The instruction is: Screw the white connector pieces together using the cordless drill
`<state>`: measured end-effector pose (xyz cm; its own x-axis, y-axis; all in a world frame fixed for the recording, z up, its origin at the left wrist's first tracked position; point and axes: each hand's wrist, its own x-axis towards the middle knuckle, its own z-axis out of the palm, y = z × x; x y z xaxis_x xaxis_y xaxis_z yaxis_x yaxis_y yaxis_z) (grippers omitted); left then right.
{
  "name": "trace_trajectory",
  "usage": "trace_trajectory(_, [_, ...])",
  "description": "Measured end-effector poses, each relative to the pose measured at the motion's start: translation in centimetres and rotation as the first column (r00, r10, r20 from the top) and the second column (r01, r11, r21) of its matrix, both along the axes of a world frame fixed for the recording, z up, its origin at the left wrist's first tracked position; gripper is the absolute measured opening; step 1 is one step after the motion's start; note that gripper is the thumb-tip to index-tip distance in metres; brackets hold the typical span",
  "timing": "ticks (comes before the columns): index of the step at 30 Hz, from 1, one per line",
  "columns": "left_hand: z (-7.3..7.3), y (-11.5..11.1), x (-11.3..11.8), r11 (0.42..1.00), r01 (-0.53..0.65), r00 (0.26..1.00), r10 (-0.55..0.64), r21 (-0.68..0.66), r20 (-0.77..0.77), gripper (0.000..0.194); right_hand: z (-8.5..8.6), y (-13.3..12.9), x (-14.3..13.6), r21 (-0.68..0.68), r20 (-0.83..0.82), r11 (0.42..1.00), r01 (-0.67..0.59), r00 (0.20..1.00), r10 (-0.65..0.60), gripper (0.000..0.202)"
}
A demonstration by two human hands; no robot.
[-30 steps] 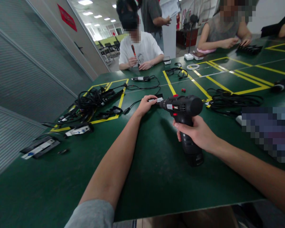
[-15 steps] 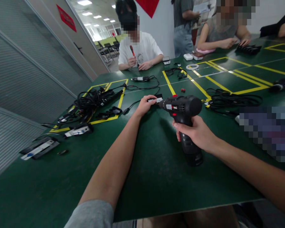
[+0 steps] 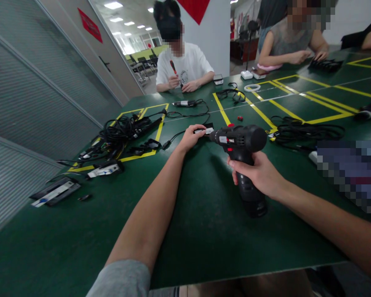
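My right hand [image 3: 259,173] is wrapped round the grip of a black cordless drill [image 3: 243,140] with red details. The drill lies level in the air, its chuck pointing left at a small black device [image 3: 209,130] with a white label. Fingers of my left hand [image 3: 193,137] press on that device from the left, against the green table [image 3: 198,231]. A black cable with a plug [image 3: 166,144] lies left of my left hand. Whether the drill's tip touches the device is too small to tell.
Tangled black cables [image 3: 120,132] and two labelled black pieces [image 3: 56,192] lie at the left. More cables [image 3: 306,130] and a blurred-out object [image 3: 352,173] are on the right. Across the table a person in white holds a red screwdriver [image 3: 173,67]; another person sits further right.
The whole view has shifted slightly, so things appear a little further right. My hands, the drill and the device keep the same arrangement. A standing person in the background has moved right.
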<state>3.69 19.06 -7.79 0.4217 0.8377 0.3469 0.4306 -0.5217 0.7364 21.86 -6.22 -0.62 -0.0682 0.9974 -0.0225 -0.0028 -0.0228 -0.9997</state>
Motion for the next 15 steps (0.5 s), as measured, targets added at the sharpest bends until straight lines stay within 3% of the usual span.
trace_trajectory(9, [-0.1,0.3,-0.1,1.0,0.015,1.0,-0.015,0.012,-0.01,0.033,0.0,-0.9,-0.3,0.021,0.169,1.0,0.002,0.986,-0.006,0.027])
trace_trajectory(15, [-0.5,-0.1,0.2,0.996,0.007,0.999,-0.003,0.091,-0.047,0.044,-0.1,-1.4,-0.5,0.137,0.348,0.99,-0.029,0.937,-0.02,0.028])
